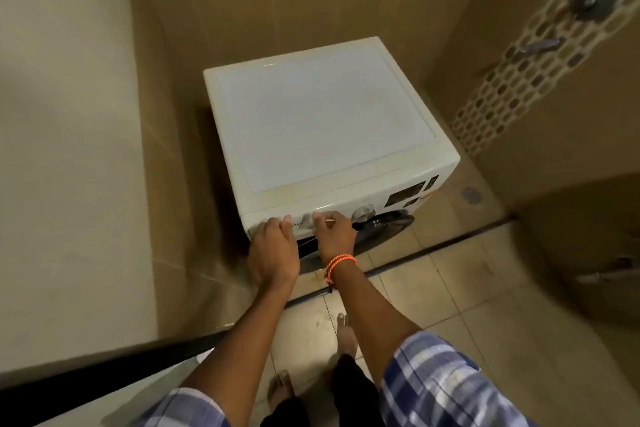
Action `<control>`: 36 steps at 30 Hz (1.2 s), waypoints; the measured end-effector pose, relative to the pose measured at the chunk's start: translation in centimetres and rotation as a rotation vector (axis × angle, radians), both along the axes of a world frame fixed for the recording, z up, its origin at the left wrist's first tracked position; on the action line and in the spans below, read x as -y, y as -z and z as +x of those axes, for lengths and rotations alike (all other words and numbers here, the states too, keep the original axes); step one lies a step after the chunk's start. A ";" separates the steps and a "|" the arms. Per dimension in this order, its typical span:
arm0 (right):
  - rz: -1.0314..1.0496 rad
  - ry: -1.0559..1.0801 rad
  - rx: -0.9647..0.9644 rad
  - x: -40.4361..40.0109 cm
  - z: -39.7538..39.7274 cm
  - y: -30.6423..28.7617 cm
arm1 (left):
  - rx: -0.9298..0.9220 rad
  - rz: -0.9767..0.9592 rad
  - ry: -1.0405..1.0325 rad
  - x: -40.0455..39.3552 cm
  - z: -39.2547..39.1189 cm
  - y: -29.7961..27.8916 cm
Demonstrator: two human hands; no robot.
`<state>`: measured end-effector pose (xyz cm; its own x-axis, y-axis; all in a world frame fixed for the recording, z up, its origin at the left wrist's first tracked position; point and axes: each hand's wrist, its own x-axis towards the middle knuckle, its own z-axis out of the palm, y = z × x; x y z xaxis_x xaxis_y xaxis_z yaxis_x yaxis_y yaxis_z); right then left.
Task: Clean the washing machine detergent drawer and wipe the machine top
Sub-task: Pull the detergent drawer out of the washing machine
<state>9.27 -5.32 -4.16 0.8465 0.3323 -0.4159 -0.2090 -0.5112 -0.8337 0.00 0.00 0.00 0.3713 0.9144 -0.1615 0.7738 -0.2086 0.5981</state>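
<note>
A white front-loading washing machine [322, 121] stands in a tiled corner, its flat top bare. The detergent drawer [303, 220] sits at the left end of the front panel, mostly covered by my hands. My left hand [273, 246] grips the drawer front at its left side, fingers curled over the edge. My right hand [334, 230], with an orange cord on its wrist, hooks its fingers on the drawer front just right of that. I cannot tell whether the drawer is pulled out at all.
A silver control dial [363, 213] and the dark door glass [384, 224] lie right of my hands. Tiled walls close in behind and left. A tap [540, 45] sticks out of the right wall, a floor drain [471, 195] below it. My bare feet [344, 329] stand on the floor tiles.
</note>
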 end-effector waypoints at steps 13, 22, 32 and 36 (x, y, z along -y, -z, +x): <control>0.273 0.413 -0.463 -2.4 0.3 3.8 | 0.789 -1.086 -0.843 -4.1 1.4 6.2; 0.451 0.520 -0.598 -2.2 -0.5 5.6 | 0.879 -1.035 -0.792 -2.4 1.0 8.4; 0.412 0.565 -0.607 2.4 -3.2 6.8 | 0.863 -1.011 -0.727 2.6 -2.5 8.0; 0.153 0.501 -0.519 3.8 -2.6 6.1 | 0.620 -0.683 -0.754 3.2 -5.2 8.5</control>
<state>6.72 -9.13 -10.24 0.6190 0.0439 -0.7841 -0.7738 -0.1366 -0.6185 -5.17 -3.15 -8.53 -0.0363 0.7305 -0.6820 0.1048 0.6815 0.7243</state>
